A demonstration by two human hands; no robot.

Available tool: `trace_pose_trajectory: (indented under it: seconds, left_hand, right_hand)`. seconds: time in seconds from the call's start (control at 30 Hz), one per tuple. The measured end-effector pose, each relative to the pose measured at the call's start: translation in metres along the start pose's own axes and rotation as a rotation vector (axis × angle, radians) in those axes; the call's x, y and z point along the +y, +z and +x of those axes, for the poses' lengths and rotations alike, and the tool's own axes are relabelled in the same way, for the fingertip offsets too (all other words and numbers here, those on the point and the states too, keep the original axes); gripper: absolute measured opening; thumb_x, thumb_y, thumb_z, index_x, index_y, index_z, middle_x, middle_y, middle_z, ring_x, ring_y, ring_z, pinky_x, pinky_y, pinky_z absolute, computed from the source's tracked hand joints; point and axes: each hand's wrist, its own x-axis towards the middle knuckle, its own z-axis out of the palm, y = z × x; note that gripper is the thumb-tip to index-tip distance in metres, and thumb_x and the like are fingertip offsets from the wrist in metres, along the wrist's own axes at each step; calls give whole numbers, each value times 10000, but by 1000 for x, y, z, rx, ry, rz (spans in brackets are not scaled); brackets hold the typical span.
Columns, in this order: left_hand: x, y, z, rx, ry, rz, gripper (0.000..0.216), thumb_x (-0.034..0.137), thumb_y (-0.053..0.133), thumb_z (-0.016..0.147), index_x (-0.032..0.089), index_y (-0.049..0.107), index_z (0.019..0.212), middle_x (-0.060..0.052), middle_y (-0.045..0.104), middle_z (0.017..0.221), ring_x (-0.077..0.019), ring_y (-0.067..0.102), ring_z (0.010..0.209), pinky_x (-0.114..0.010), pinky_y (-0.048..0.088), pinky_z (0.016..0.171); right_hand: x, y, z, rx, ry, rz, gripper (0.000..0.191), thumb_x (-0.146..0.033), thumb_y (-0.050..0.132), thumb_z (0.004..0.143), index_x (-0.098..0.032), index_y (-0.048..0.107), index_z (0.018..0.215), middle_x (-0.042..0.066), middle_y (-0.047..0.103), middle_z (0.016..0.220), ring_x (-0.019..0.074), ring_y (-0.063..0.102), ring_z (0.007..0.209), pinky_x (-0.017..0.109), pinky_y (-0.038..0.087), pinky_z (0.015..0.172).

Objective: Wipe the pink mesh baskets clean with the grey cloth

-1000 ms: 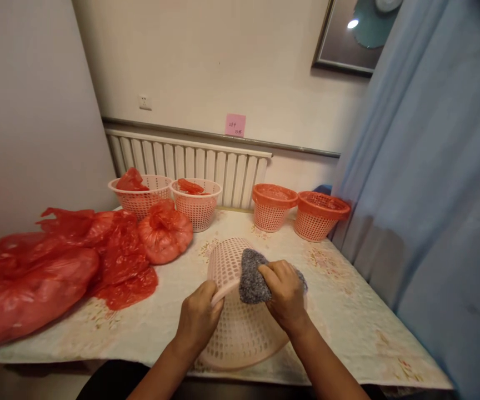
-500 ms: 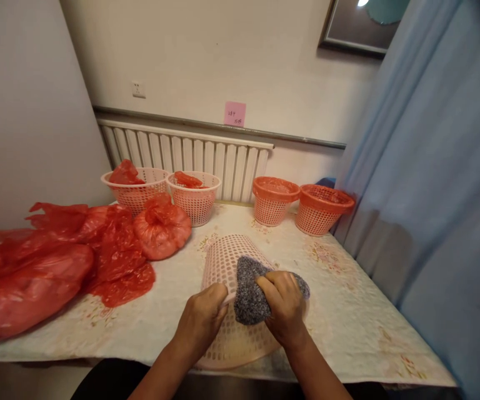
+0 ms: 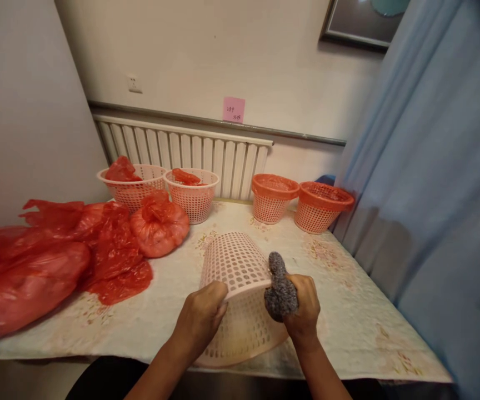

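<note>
A pale pink perforated plastic basket [image 3: 235, 266] lies on its side near the front of the table, its open rim towards me. My left hand [image 3: 200, 319] is closed on the basket's rim at the left. My right hand [image 3: 304, 311] is closed on a grey fuzzy cloth [image 3: 279, 289] and presses it against the basket's right side.
Two pink baskets [image 3: 192, 194] with red bags in them and two orange baskets [image 3: 273, 197] stand at the back by a radiator. Red plastic bags [image 3: 56, 250] are piled on the left of the table [image 3: 348, 300]. A blue curtain [image 3: 431, 166] hangs at the right.
My right hand has slid the grey cloth from the top of the basket down to its right side. The basket has turned a little, and the view has tipped downward.
</note>
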Motion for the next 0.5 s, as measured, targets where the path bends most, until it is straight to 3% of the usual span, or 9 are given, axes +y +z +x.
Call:
trace_pose_trajectory:
  seconds: [0.23, 0.37, 0.5]
  left_hand:
    - [-5, 1, -5, 21, -40, 13, 230, 53, 405, 754, 237, 295, 672, 55, 413, 619, -127, 451, 544, -229, 305, 527]
    - [-7, 2, -7, 48, -47, 13, 223, 59, 411, 749, 237, 302, 668, 56, 409, 616, -126, 448, 541, -227, 309, 526]
    - [-12, 2, -11, 68, -76, -1, 213, 81, 422, 763, 234, 319, 655, 58, 407, 607, -121, 445, 532, -224, 310, 518]
  right_hand:
    - [14, 1, -33, 130, 402, 4, 293, -334, 585, 775, -181, 559, 1024, 57, 576, 939, 216, 544, 867, 354, 438, 772]
    - [25, 6, -67, 187, 738, 43, 375, -360, 620, 728, -168, 575, 1047, 52, 631, 923, 205, 573, 821, 307, 454, 723]
    - [34, 14, -101, 226, 963, 117, 479, -383, 656, 661, -127, 603, 1062, 88, 672, 950, 232, 604, 863, 315, 475, 737]
